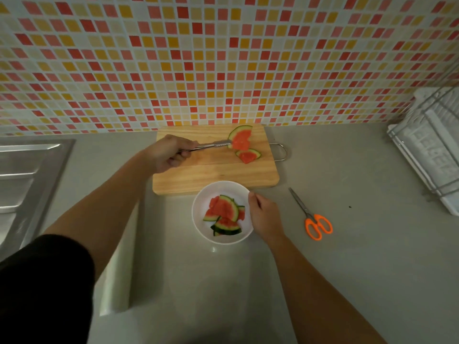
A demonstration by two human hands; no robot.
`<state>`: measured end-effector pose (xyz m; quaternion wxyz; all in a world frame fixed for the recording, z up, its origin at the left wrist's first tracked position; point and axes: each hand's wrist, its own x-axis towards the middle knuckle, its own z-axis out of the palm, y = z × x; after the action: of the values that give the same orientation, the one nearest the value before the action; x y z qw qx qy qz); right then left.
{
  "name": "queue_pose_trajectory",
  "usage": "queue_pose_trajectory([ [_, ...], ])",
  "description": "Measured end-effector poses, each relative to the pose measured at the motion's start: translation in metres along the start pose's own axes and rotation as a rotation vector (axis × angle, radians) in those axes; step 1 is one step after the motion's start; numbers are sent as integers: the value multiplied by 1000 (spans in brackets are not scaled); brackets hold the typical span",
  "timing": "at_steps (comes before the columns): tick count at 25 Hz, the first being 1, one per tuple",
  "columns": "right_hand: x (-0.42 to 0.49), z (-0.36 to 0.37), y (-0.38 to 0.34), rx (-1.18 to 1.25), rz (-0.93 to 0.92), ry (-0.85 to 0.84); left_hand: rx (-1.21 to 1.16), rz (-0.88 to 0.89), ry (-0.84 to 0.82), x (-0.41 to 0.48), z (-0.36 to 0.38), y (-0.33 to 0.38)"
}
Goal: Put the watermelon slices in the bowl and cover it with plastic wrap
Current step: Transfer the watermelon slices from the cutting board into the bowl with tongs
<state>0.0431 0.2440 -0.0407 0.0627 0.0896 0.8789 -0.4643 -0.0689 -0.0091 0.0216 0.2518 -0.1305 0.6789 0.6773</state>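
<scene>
A wooden cutting board [198,180] lies against the tiled wall. My left hand [169,152] grips metal tongs [211,145] whose tips clamp a watermelon slice [240,139] at the board's far right. A second slice [248,155] lies just below it on the board. In front of the board stands a white bowl [202,199] holding several watermelon slices [224,212]. My right hand [263,214] holds the bowl's right rim. A long white box of plastic wrap [119,269] lies on the counter under my left forearm.
Orange-handled scissors [314,219] lie on the grey counter right of the bowl. A steel sink drainboard [24,175] is at the left. A white dish rack [429,150] stands at the right edge. A metal loop handle [280,152] sticks out from the board's right side.
</scene>
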Motion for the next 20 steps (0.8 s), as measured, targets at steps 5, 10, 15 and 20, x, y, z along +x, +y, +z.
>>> queue_pose_trajectory([
  [5, -1, 0, -3, 8, 30, 0, 220, -65, -205, -67, -30, -19],
  [10, -2, 0, -4, 23, 36, 19, 468, -177, -331, -82, -14, -29],
  [15, -1, -2, -3, -6, 5, 23, 834, -164, -330, -86, 13, -15],
  [20, 0, -3, -4, 11, 22, 10, 1218, -13, -247, -101, 13, 13],
])
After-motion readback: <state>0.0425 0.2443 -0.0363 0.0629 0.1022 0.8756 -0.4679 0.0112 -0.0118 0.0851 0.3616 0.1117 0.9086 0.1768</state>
